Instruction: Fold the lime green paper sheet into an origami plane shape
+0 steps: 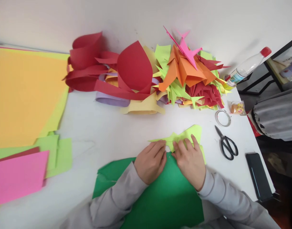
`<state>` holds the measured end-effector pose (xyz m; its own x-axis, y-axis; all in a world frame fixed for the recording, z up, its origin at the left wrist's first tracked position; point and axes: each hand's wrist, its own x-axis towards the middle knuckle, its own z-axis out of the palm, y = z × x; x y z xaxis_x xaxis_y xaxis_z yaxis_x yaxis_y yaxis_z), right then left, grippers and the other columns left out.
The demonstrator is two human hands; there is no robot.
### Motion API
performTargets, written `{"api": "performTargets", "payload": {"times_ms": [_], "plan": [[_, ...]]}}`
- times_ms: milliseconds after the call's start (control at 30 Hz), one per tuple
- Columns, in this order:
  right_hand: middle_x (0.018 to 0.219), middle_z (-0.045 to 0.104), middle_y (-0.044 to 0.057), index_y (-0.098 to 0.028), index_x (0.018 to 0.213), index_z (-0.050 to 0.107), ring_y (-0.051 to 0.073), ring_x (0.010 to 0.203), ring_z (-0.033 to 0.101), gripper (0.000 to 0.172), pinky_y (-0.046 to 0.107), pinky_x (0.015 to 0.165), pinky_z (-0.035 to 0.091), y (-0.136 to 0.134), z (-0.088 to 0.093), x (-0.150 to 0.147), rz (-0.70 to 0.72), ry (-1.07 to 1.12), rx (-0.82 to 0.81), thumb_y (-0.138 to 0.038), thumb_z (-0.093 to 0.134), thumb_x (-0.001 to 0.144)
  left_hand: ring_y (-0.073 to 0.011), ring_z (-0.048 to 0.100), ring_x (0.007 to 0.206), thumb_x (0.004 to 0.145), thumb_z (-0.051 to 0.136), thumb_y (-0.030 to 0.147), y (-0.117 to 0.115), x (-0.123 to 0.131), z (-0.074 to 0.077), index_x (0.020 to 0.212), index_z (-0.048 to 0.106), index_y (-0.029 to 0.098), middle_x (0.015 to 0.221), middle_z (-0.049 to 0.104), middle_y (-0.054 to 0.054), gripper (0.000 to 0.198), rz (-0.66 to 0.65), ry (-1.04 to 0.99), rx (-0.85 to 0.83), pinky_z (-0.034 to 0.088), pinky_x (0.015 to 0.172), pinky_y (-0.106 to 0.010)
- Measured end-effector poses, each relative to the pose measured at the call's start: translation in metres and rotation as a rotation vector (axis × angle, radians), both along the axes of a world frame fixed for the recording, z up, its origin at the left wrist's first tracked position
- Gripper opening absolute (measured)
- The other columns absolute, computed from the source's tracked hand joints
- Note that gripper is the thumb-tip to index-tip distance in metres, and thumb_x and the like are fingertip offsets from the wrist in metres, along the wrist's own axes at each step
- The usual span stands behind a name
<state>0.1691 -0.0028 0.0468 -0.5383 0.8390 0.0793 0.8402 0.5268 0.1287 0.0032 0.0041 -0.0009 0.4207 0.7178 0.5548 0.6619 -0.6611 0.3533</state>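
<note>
A piece of folded lime-green paper (192, 131) lies on the white table just beyond a dark green sheet (165, 194). My left hand (151, 161) has its fingers curled and pressed together at the paper's narrow pointed end. Close beside it, my right hand (190, 160) rests on the wider part, thumb and index fingertip together at a fold and the other fingers spread over the paper. Both wrists are above the green sheet. What lies under the fingertips is partly hidden.
Red paper loops (135, 65) and a heap of folded paper shapes (184, 73) line the wall. Scissors (227, 144), a tape roll (223, 118), a wrapped snack (237, 107), a bottle (246, 68) and a black phone (258, 176) sit right. Coloured sheets (26, 95) lie left.
</note>
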Motion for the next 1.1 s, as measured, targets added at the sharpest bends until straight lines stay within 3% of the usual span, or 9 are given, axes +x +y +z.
{"api": "performTargets", "payload": {"times_ms": [133, 333, 700, 1100], "plan": [[0.097, 0.062, 0.011, -0.005, 0.117, 0.062, 0.028, 0.100, 0.053, 0.037, 0.053, 0.105, 0.034, 0.000, -0.001, -0.001, 0.014, 0.013, 0.021, -0.028, 0.060, 0.088, -0.0239, 0.061, 0.090, 0.087, 0.049, 0.007, 0.002, 0.001, -0.001, 0.091, 0.064, 0.005, 0.093, 0.066, -0.015, 0.015, 0.000, 0.103, 0.041, 0.055, 0.081, -0.037], [0.099, 0.062, 0.010, -0.008, 0.118, 0.061, 0.028, 0.102, 0.052, 0.036, 0.052, 0.106, 0.033, 0.000, -0.003, 0.001, 0.005, 0.010, 0.024, -0.030, 0.057, 0.090, -0.0276, 0.059, 0.099, 0.090, 0.047, 0.016, -0.004, 0.005, 0.000, 0.112, 0.060, 0.002, 0.104, 0.065, -0.019, 0.030, -0.003, 0.233, 0.013, 0.054, 0.085, -0.041], [0.091, 0.059, 0.008, -0.014, 0.126, 0.057, 0.024, 0.093, 0.053, 0.040, 0.053, 0.108, 0.030, -0.003, -0.001, -0.007, -0.046, 0.004, -0.004, -0.030, 0.058, 0.089, -0.0326, 0.054, 0.113, 0.090, 0.043, 0.016, -0.012, 0.007, -0.008, 0.120, 0.056, -0.005, 0.110, 0.064, -0.025, 0.038, -0.056, 0.309, 0.039, 0.050, 0.093, -0.047], [0.098, 0.059, 0.010, -0.012, 0.129, 0.054, 0.025, 0.100, 0.051, 0.042, 0.053, 0.107, 0.030, -0.006, -0.004, -0.008, -0.065, -0.008, -0.014, -0.024, 0.057, 0.089, -0.0329, 0.054, 0.099, 0.086, 0.049, 0.020, -0.008, 0.008, 0.006, 0.109, 0.057, -0.009, 0.103, 0.058, -0.026, 0.038, 0.048, 0.178, 0.011, 0.055, 0.082, -0.044]]}}
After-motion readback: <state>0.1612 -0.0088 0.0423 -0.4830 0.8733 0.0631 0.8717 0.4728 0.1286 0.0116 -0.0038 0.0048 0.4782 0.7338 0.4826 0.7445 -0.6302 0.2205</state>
